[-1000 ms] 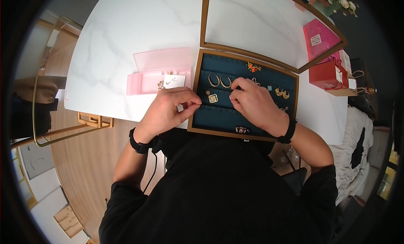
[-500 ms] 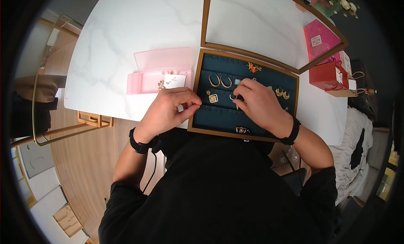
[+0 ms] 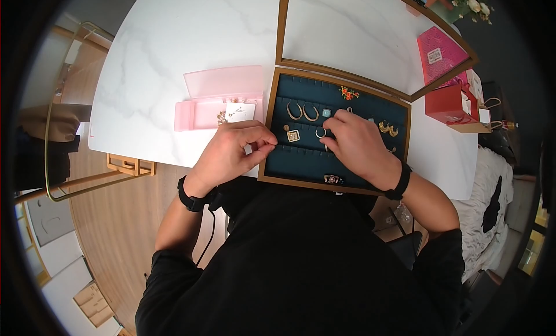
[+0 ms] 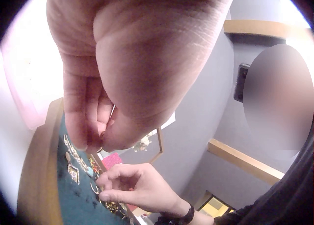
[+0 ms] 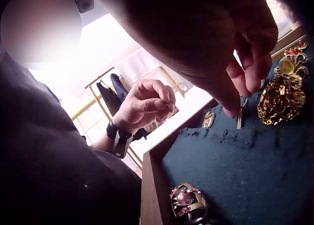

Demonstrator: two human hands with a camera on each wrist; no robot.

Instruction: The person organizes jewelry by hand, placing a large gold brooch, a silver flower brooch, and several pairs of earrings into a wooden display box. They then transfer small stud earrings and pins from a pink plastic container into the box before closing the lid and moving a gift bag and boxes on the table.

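An open jewelry box (image 3: 263,162) lined in dark teal holds earrings in rows. My right hand (image 3: 362,148) is over its middle, thumb and index fingertip at the right side of a small hoop earring (image 3: 321,133) with a dangling bar below. In the left wrist view those fingertips bracket the hoop (image 4: 94,187). My left hand (image 3: 234,151) stays by the box's left edge, thumb and fingertips pinching a tiny shiny piece, mostly hidden. Larger hoops (image 3: 311,112), a square-drop earring (image 3: 293,135) and a turquoise square piece (image 3: 326,112) lie nearby.
An open pink case (image 3: 184,117) with jewelry and a white card stands left of the box. The box's framed glass lid (image 3: 280,29) is tilted back. Gold earrings (image 3: 388,128), a pink-stone jewelry piece (image 3: 333,179) and a red gift box (image 3: 449,104) are around.
My right hand has drawn slightly right and down from the middle row, uncovering the small hoop and the turquoise piece. My left hand has kept its place.
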